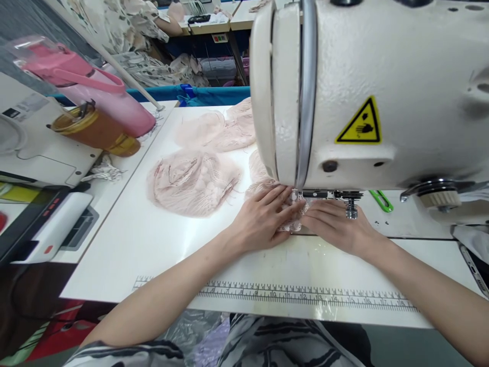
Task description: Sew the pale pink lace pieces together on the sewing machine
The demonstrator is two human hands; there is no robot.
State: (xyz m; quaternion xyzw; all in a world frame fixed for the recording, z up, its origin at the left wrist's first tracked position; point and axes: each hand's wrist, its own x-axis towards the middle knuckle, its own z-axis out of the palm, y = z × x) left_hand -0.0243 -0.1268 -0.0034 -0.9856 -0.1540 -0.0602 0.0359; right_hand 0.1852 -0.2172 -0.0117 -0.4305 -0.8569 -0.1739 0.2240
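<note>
My left hand (263,219) lies flat, fingers stretched, on a small piece of pale pink lace fabric (293,223) at the needle of a white sewing machine (367,92). My right hand (336,224) rests on the same fabric from the right, fingers extended toward the presser foot (324,194). The machine head hides the needle and the fabric behind it. Two heaps of the same pink lace lie to the left: a near pile (191,181) and a far pile (217,130).
A white table (126,239) carries a taped ruler (305,295) along its front edge. At left stand a pink bottle (95,86), an amber cup (95,130) and a control box (49,224). Green snips (380,200) lie under the machine arm. Patterned cloth is heaped behind.
</note>
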